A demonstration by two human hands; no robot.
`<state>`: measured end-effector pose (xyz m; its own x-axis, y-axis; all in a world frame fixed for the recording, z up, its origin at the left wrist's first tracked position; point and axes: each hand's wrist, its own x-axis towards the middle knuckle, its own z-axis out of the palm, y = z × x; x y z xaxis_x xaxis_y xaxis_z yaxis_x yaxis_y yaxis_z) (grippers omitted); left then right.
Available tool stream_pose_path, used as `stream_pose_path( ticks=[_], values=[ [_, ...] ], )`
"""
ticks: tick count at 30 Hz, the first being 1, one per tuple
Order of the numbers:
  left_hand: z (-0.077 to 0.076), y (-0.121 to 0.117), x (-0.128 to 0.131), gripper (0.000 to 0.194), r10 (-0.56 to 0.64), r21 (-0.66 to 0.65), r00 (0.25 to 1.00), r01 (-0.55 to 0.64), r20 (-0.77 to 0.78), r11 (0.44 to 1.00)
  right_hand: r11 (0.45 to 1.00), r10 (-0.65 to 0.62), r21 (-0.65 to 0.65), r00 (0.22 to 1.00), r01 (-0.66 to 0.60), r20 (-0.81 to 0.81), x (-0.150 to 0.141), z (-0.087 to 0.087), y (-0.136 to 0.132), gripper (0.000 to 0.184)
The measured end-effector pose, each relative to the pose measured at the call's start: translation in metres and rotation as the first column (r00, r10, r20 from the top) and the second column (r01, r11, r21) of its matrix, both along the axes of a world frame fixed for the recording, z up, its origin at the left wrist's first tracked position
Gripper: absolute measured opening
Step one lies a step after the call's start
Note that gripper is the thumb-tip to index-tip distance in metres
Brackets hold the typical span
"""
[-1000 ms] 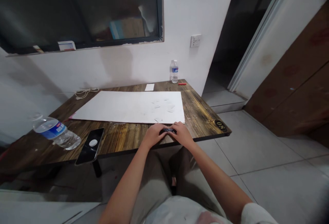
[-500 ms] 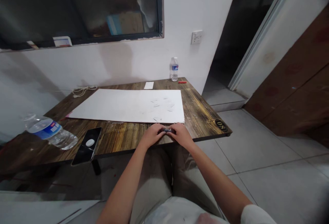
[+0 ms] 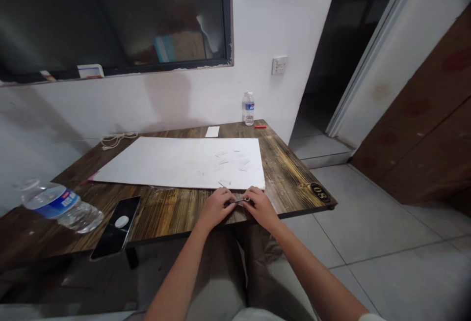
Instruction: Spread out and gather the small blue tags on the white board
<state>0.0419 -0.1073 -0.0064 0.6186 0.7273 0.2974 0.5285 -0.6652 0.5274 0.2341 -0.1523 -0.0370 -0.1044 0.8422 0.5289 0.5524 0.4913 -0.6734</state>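
My left hand (image 3: 218, 208) and my right hand (image 3: 259, 207) meet at the front edge of the wooden table (image 3: 169, 213). Between them they pinch a small, thin, dark bluish object (image 3: 241, 200), its kind too small to make out; one end is in each hand's fingers. Just beyond my fingertips lies a large white board (image 3: 176, 161). Several short, thin dark strips or marks (image 3: 223, 162) show on its right part.
At the left a water bottle (image 3: 61, 207) lies on its side, beside a phone (image 3: 117, 227) carrying a round white piece. Toward the wall are a cable (image 3: 117, 139), a white card (image 3: 212, 131), an upright bottle (image 3: 249, 109) and a red stick-like object (image 3: 260, 126).
The camera view has tilted up slightly, so the table appears lower. Both hands stay together on the small object, which shows a little more between the fingers.
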Motion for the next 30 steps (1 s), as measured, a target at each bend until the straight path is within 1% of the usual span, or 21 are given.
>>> stream_pose_path(
  ticks=[3, 6, 8, 10, 11, 13, 15, 17, 18, 20, 23, 25, 28, 30],
  values=[
    [0.001, -0.002, 0.0, 0.01, -0.01, 0.005, 1.0, 0.01, 0.004, 1.0, 0.999, 0.023, 0.027, 1.0, -0.023, 0.005, -0.002, 0.005, -0.001, 0.006],
    [0.0, -0.002, 0.0, 0.016, -0.013, -0.064, 0.999, 0.016, 0.047, 0.998, 0.997, 0.047, 0.06, 0.999, -0.048, 0.021, -0.003, 0.014, 0.003, 0.007],
    [-0.002, 0.0, -0.001, 0.017, 0.034, -0.117, 0.993, -0.02, 0.116, 0.993, 0.994, 0.072, 0.085, 0.997, -0.074, 0.016, -0.003, 0.022, 0.011, 0.008],
    [-0.005, 0.005, -0.003, 0.016, 0.145, -0.163, 0.968, -0.113, 0.203, 0.98, 0.994, 0.047, 0.097, 0.999, -0.05, 0.027, -0.003, 0.03, 0.023, 0.009],
    [-0.007, 0.008, -0.004, 0.016, 0.219, -0.191, 0.943, -0.174, 0.249, 0.966, 0.995, 0.018, 0.093, 0.998, -0.023, 0.062, -0.003, 0.033, 0.03, 0.011],
    [-0.012, 0.014, -0.007, 0.021, 0.366, -0.277, 0.863, -0.278, 0.349, 0.92, 0.997, -0.025, 0.082, 0.981, 0.009, 0.194, -0.007, 0.036, 0.044, 0.014],
    [-0.019, 0.021, -0.01, 0.03, 0.47, -0.407, 0.751, -0.291, 0.464, 0.866, 0.998, 0.003, 0.058, 0.942, -0.024, 0.335, -0.014, 0.033, 0.056, 0.027],
    [-0.025, 0.027, -0.013, 0.035, 0.549, -0.501, 0.636, -0.28, 0.542, 0.819, 0.997, 0.031, 0.05, 0.908, -0.057, 0.418, -0.022, 0.026, 0.063, 0.039],
    [-0.028, 0.029, -0.014, 0.037, 0.573, -0.53, 0.589, -0.27, 0.569, 0.804, 0.996, 0.044, 0.046, 0.896, -0.072, 0.442, -0.026, 0.022, 0.065, 0.043],
    [-0.031, 0.03, -0.015, 0.038, 0.603, -0.567, 0.527, -0.253, 0.599, 0.784, 0.996, 0.056, 0.038, 0.884, -0.083, 0.465, -0.032, 0.015, 0.066, 0.042],
    [-0.032, 0.03, -0.015, 0.038, 0.625, -0.59, 0.484, -0.246, 0.612, 0.769, 0.996, 0.05, 0.038, 0.893, -0.075, 0.448, -0.035, 0.009, 0.065, 0.032],
    [-0.031, 0.028, -0.014, 0.036, 0.63, -0.588, 0.476, -0.256, 0.614, 0.767, 0.996, 0.05, 0.048, 0.92, -0.075, 0.389, -0.033, 0.007, 0.066, 0.023],
    [-0.03, 0.027, -0.014, 0.034, 0.627, -0.568, 0.492, -0.286, 0.604, 0.772, 0.996, 0.041, 0.062, 0.974, -0.056, 0.223, -0.028, 0.005, 0.066, 0.013],
    [-0.029, 0.026, -0.014, 0.034, 0.628, -0.55, 0.525, -0.319, 0.575, 0.771, 0.996, 0.043, 0.072, 0.995, -0.049, 0.088, -0.025, 0.005, 0.066, 0.013]
  ],
)
